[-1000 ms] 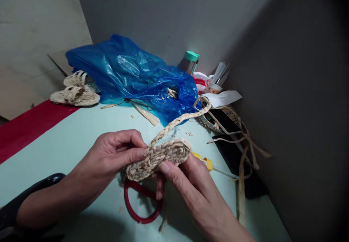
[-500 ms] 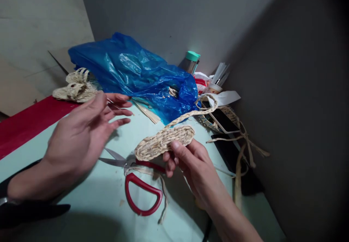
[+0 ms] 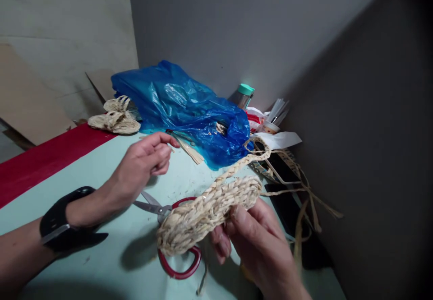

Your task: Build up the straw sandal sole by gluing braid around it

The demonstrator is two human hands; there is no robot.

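My right hand (image 3: pixel 259 239) grips the near edge of an oval braided straw sole (image 3: pixel 209 214), thumb on top and fingers below. From the sole a loose straw braid (image 3: pixel 233 168) runs up to a loop by the blue bag. My left hand (image 3: pixel 149 158) hovers over the table left of the sole, apart from it, with its fingers curled and pressed together. What it pinches, if anything, is too small to make out. Red-handled scissors (image 3: pixel 181 268) lie below the sole, blades parted and partly covered by it.
A blue plastic bag (image 3: pixel 179 101) lies at the back, with flat straw strips (image 3: pixel 189 150) before it. Straw slippers (image 3: pixel 115 122) sit on the left beside red cloth (image 3: pixel 50 155). A green-lidded bottle (image 3: pixel 245 93), a phone (image 3: pixel 280 164) and straw strands stand or lie by the right wall.
My left hand's spread fingers have curled together. The sole has been lifted nearer to me in my right hand and covers more of the scissors. The view has tilted up slightly.
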